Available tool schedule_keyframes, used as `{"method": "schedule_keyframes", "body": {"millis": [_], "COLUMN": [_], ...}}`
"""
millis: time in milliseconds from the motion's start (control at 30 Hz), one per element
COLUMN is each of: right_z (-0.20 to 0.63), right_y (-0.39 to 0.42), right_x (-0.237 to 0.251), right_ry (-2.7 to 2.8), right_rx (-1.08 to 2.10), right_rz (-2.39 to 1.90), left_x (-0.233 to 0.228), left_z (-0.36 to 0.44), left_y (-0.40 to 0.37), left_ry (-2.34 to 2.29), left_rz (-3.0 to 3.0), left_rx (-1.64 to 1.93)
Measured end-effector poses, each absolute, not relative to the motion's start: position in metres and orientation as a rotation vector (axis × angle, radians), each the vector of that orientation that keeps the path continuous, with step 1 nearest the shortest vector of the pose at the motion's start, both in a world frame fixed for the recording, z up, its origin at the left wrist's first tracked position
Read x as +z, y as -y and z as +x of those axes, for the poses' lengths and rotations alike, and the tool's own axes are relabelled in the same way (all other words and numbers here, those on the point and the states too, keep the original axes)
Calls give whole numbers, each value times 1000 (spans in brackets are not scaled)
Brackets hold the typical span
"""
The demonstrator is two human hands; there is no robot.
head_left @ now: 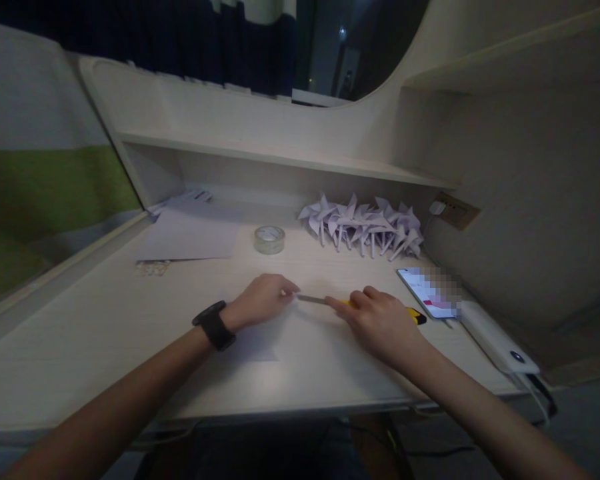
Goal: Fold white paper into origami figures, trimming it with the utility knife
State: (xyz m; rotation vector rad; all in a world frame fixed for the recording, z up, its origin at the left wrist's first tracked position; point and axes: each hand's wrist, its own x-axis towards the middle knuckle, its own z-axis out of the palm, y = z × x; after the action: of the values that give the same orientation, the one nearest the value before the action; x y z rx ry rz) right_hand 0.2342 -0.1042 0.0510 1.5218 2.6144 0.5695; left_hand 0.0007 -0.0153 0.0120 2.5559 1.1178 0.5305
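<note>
My right hand (383, 323) is closed around a yellow and black utility knife (417, 316), its long metal blade slid out to the left. At the blade's tip, my left hand (265, 300) pinches a small white piece (297, 292), perhaps paper; the fingers hide most of it. Beneath the left wrist, which wears a black watch (215, 325), a pale sheet of paper (257, 350) lies on the desk. Beyond my hands stands a roll of clear tape (269, 240), touched by neither hand.
Several white paper pinwheels (363, 227) are bunched at the back right. A stack of paper (195, 230) lies back left, with small loose rings (153, 268) before it. On the right are a lit phone (427, 293) and a white power bank (495, 337) with cables. A shelf (280, 157) overhangs the back.
</note>
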Motion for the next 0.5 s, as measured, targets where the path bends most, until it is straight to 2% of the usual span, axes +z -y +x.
{"method": "schedule_keyframes", "body": {"millis": [500], "right_z": [243], "right_y": [98], "right_x": [21], "right_ry": [-2782], "right_rx": [889], "right_rz": [1919], "left_x": [13], "left_z": [17], "left_y": [25], "left_ry": [-1155], "left_rz": [2072], "left_rx": [1112]}}
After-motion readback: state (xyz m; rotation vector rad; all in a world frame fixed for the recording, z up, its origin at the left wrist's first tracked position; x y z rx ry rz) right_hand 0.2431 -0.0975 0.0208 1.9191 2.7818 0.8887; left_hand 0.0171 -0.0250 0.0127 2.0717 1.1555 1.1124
